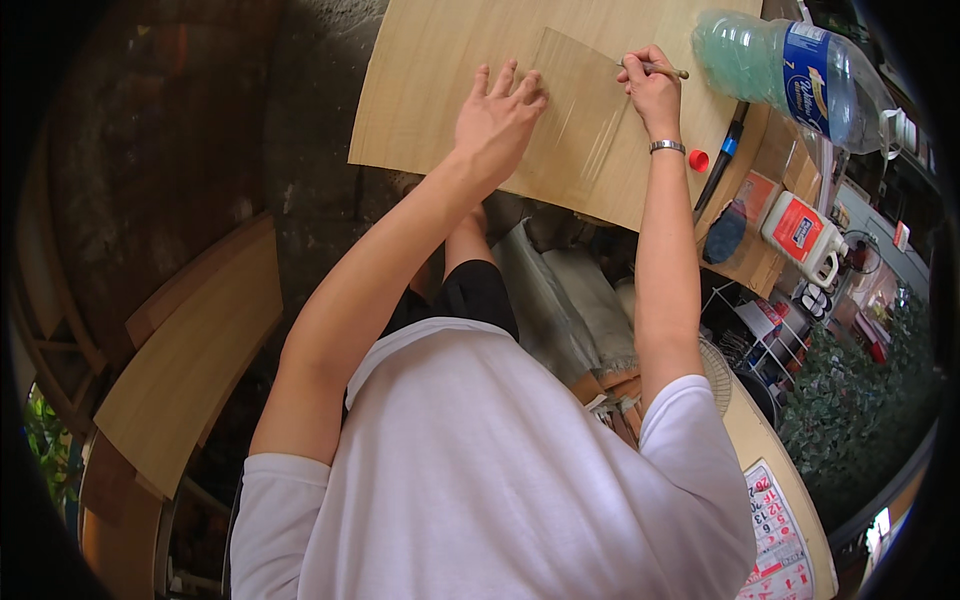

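Left hand (500, 115): open, flat, pinning clear template (580, 120) on wood sheet (430, 90), far centre | Right hand (650, 85): pinching pencil (660, 69) at template's right edge | Advice: press firmly, trace hugging edge.

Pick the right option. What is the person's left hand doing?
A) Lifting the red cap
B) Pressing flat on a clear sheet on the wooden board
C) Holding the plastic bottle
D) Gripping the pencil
B: the left hand lies spread on the clear sheet atop the wooden board.

White T-shirt (480, 470), silver wristband (667, 147)
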Demonstrator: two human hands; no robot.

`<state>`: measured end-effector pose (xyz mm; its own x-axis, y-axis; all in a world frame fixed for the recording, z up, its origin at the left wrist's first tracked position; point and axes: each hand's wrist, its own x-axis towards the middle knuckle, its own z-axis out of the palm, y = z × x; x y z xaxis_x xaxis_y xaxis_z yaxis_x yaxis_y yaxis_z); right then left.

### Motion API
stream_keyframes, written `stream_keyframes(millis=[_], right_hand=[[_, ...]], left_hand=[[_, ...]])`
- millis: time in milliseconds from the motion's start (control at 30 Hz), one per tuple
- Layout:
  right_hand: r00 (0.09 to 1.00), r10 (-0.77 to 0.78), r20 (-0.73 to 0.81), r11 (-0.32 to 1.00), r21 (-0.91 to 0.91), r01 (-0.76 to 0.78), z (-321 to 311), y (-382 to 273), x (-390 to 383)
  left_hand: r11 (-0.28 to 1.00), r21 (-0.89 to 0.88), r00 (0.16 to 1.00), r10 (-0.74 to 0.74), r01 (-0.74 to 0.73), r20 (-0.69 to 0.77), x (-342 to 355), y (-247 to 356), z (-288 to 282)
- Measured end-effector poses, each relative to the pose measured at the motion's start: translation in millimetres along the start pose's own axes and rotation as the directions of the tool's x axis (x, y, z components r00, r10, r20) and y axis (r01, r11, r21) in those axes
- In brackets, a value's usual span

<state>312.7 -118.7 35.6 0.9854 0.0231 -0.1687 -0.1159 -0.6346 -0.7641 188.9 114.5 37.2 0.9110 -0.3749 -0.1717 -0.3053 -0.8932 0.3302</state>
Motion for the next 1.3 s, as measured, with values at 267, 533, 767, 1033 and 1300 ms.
stream_keyframes(millis=[267,533,767,1033,1300], right_hand=[[1.0,0.01,0.015,1.0,-0.029,-0.01,10.6,-5.1,-2.2],[0.999,-0.028,0.026,0.994,-0.101,0.03,14.7,-2.5,-1.1],[0.999,-0.04,0.023,0.99,-0.134,0.042,25.7,-3.8,-59.9],[0.996,-0.089,0.013,0.974,-0.209,0.09,43.3,-8.4,-179.4],[0.996,0.04,-0.079,0.997,0.072,-0.035,29.9,-47.8,-196.1]], left_hand=[[1.0,0.014,1.0,-0.008,0.007,0.022,1.2,1.0,-1.2],[0.999,0.046,1.0,-0.019,0.018,0.022,-0.5,2.5,-3.6],[0.999,0.047,0.999,-0.02,0.018,0.05,-0.7,3.1,-5.0],[0.999,0.047,1.0,0.001,-0.002,0.028,-3.4,-0.3,-4.5],[0.999,0.033,0.999,0.035,-0.035,0.027,-2.7,-0.7,-4.7]])
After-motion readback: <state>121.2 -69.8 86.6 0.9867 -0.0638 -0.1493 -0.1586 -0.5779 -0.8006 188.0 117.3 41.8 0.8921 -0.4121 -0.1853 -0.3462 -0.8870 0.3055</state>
